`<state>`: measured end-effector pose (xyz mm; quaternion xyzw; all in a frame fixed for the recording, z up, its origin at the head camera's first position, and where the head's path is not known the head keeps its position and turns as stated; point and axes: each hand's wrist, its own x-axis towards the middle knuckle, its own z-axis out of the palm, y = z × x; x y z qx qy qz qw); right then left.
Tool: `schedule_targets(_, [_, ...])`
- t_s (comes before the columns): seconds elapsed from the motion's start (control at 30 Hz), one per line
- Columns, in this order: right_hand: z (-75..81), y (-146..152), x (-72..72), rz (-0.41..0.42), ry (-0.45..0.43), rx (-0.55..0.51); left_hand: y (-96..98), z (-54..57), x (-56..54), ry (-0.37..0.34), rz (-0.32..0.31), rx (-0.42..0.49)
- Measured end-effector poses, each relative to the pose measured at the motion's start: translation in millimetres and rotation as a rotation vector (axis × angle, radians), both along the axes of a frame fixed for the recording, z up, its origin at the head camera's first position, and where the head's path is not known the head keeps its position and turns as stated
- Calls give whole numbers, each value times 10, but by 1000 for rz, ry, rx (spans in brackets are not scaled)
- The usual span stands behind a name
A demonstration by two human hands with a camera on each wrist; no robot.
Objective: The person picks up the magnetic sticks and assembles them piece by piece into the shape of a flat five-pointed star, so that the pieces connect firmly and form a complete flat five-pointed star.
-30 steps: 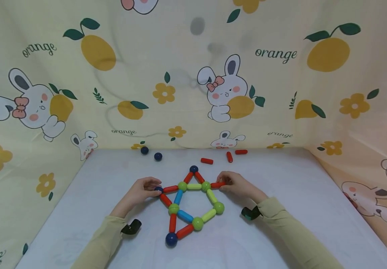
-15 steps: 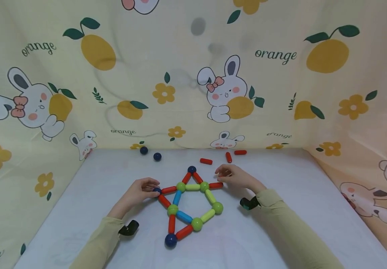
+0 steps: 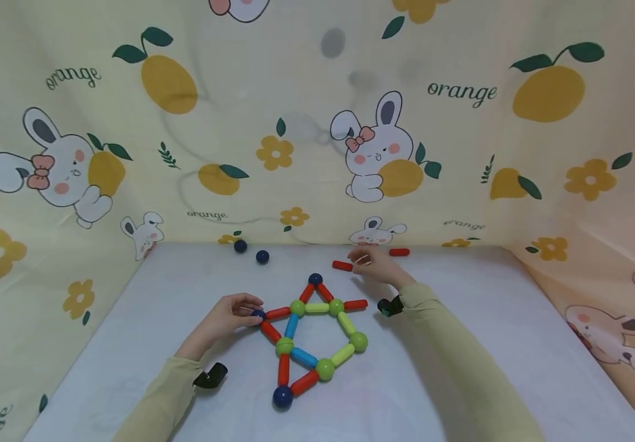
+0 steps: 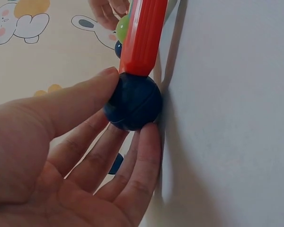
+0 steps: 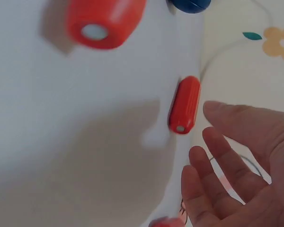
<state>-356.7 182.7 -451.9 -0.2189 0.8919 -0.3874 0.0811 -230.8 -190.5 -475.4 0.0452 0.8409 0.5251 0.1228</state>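
Observation:
A flat magnetic-rod figure lies on the table, with green balls (image 3: 358, 342) joined by lime rods (image 3: 343, 355) and blue rods (image 3: 303, 357). Red rods (image 3: 283, 370) form triangles outside it, tipped with dark blue balls (image 3: 282, 398). My left hand (image 3: 230, 317) pinches the dark blue ball (image 4: 134, 101) at the left corner between thumb and fingers. Above the table's far part, my right hand (image 3: 375, 265) holds nothing, its fingers apart. Just beside its fingertips is a loose red rod (image 5: 184, 105). One red rod (image 3: 356, 304) sticks out from the upper right green ball.
Two loose dark blue balls (image 3: 251, 252) lie at the back left. Another loose red rod (image 3: 399, 252) is at the back right, near the printed cloth backdrop (image 3: 306, 184). Part of a further red rod (image 5: 168, 222) shows below my right fingers.
My right hand has let go of the red rod at the upper right green ball and moved back toward the loose red rods. My left hand stays on its ball.

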Motion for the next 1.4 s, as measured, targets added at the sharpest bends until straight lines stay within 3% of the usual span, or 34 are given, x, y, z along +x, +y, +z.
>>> schedule_targets(0.43, [-191,-7,-171,-56,-38,50,82,1,9,3,15,-7])
schedule_targets(0.8, [-213,46,-183,-79,-30,82,101,-28,-7,16,22,-2])
schedule_targets(0.9, [-185,101,-144,-54,-9,72,100,-33,-7,15,21,-5])
schedule_targets(1.2, [57,336,99,-57,-77,-123,54,13,25,10,12,-7])
schedule_targets(1.4, [215,485,329,9,-123,-199,17,9,33,18,13,-5])
